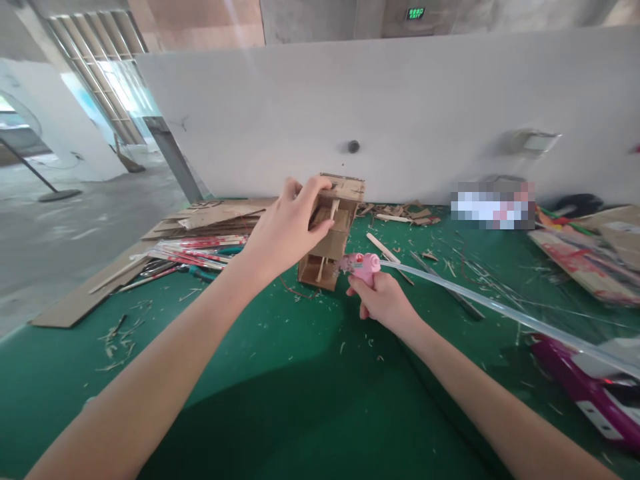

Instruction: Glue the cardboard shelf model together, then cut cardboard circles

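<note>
A small cardboard box structure (334, 243) with compartments and thin wooden sticks inside stands tilted on the green table. My left hand (295, 223) grips its upper part, with the thumb over the front opening and the fingers on the top. In my right hand (383, 300) is a pink hot glue gun (367, 265), its nozzle pointing left at the lower right side of the box. A long clear glue stick (490, 300) runs from the back of the gun to the right edge. Whether the nozzle touches the cardboard I cannot tell.
Cardboard sheets (220, 217) and packs of red-and-white wrapped sticks (195, 252) lie at left. Wooden sticks (383, 248), a dark metal strip (450, 287) and scraps are behind and to the right. A purple power strip (585, 390) sits at right; a white panel (300, 120) stands behind.
</note>
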`<state>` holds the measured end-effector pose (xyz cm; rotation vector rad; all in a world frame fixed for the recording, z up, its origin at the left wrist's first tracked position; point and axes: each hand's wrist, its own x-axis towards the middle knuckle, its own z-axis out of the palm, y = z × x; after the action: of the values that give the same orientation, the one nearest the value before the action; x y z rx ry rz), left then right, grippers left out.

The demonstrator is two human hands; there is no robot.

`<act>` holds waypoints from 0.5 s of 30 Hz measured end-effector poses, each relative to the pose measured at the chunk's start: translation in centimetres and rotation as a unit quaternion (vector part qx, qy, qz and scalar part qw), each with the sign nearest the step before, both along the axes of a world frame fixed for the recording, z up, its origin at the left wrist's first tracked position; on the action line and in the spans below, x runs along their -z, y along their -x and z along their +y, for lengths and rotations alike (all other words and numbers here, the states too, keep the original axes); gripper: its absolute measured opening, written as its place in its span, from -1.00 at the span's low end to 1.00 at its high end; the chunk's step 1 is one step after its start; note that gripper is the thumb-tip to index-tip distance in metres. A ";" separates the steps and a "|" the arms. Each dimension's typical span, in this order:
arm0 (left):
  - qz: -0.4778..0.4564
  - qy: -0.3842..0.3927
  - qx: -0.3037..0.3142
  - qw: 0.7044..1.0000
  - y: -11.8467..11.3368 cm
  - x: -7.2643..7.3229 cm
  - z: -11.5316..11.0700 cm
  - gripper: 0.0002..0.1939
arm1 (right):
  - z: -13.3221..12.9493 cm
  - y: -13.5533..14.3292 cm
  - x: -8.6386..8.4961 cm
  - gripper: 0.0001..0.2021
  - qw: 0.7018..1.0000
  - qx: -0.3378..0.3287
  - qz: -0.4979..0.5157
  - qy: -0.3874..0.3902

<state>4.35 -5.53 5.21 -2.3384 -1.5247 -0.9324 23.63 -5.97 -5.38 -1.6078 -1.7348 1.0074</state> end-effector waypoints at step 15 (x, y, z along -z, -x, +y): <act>-0.010 0.009 0.011 1.000 0.0 0.0 -0.1 -0.55 | -0.1 1.6 -0.6 -0.78 0.996 -0.031 -0.064 -0.044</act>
<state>4.39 -5.60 5.23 -2.3691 -1.5239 -0.9537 22.06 -6.08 -4.82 -1.6024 -1.8982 0.8609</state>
